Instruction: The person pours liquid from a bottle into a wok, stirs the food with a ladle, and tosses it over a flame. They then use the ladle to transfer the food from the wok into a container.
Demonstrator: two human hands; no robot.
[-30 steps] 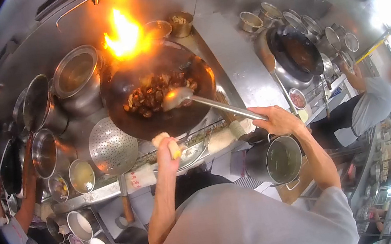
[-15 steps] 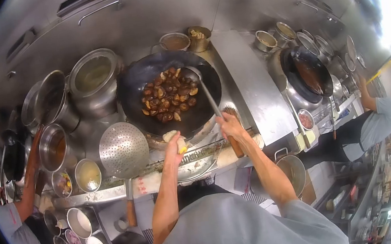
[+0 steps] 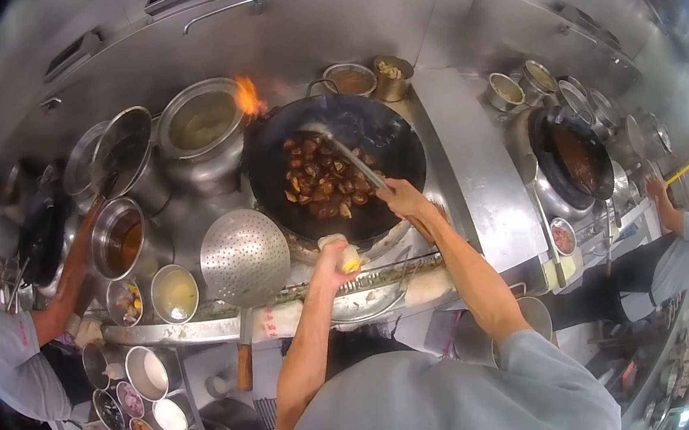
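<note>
A large black wok (image 3: 386,135) sits on the stove in front of me. Glossy brown chunks, perhaps mushrooms (image 3: 325,184), lie in its middle and left part. My left hand (image 3: 330,267) is closed round a folded whitish cloth (image 3: 332,240) with a yellow patch, at the wok's near rim. My right hand (image 3: 405,200) grips a long-handled ladle (image 3: 355,161) over the wok's right side. The ladle's bowl reaches the far edge of the food and is partly blurred. Its wooden handle end is mostly behind my right forearm.
Orange flame (image 3: 249,97) rises beyond the wok's left rim, beside a big steel pot (image 3: 189,161). A perforated strainer (image 3: 243,254) lies left of the wok. Co-workers stand at left (image 3: 10,355) and right (image 3: 685,257). A second wok (image 3: 541,154) is at right; ingredient tubs (image 3: 146,376) stand lower left.
Flame has appeared behind the wok's left side. The ladle's bowl has moved left to the food's far edge, and the chunks have shifted. My view has turned a little, moving the scene right.
</note>
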